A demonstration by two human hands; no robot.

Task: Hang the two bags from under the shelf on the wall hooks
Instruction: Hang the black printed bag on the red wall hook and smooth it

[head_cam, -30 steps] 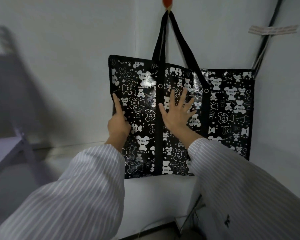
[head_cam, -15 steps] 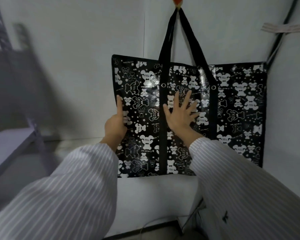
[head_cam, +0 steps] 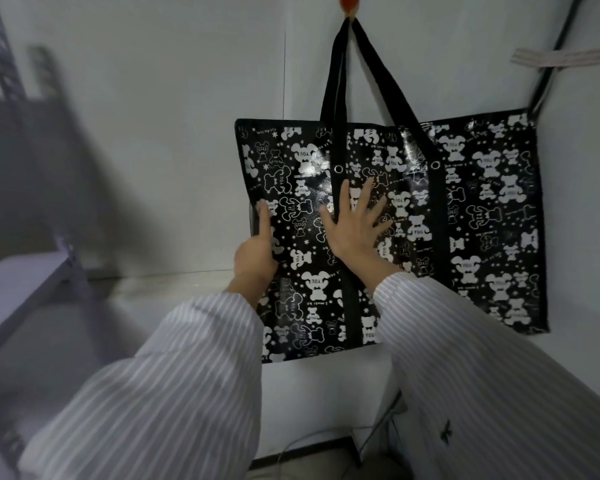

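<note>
Bag (head_cam: 492, 216) hung from hook (head_cam: 347, 3): right hand (head_cam: 355, 230) splayed flat, left hand (head_cam: 257, 254) with forefinger extended along its edge; smoothing should press lightly, avoiding downward drag on the straps (head_cam: 333, 74) above the fingertips.

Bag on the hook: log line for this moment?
bag: hung on hook | left hand: at bag's left edge | right hand: flat on front | second bag: unseen

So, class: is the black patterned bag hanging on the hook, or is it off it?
Hanging. The bag's straps loop over the hook, and both hands lie against its front without lifting it.
</note>
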